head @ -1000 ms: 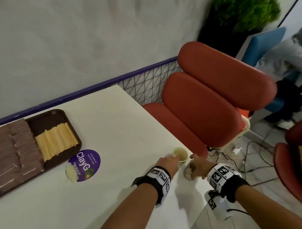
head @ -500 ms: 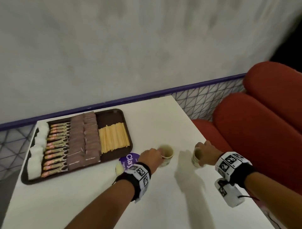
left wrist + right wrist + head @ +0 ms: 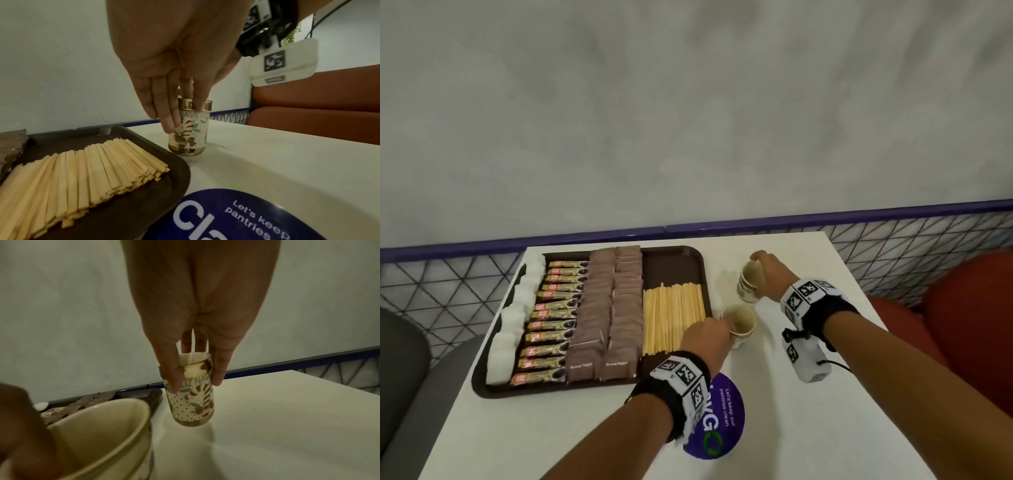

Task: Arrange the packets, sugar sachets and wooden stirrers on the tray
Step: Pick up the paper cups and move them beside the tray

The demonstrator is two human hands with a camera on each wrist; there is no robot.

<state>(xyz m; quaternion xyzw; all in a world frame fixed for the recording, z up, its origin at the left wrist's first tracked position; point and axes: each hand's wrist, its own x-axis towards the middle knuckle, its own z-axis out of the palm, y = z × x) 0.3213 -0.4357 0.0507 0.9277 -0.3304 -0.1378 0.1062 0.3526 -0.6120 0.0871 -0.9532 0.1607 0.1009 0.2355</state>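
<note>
We grip cups right of tray [image 3: 674, 255]: left hand [image 3: 707, 337] clamps lower cup [image 3: 739, 320], right hand [image 3: 770, 270] clamps upper cup [image 3: 750, 281], prob. clearing space.

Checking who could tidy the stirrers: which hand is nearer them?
Left. The left hand grips a cup beside the stirrers; the right hand holds another cup farther right.
</note>
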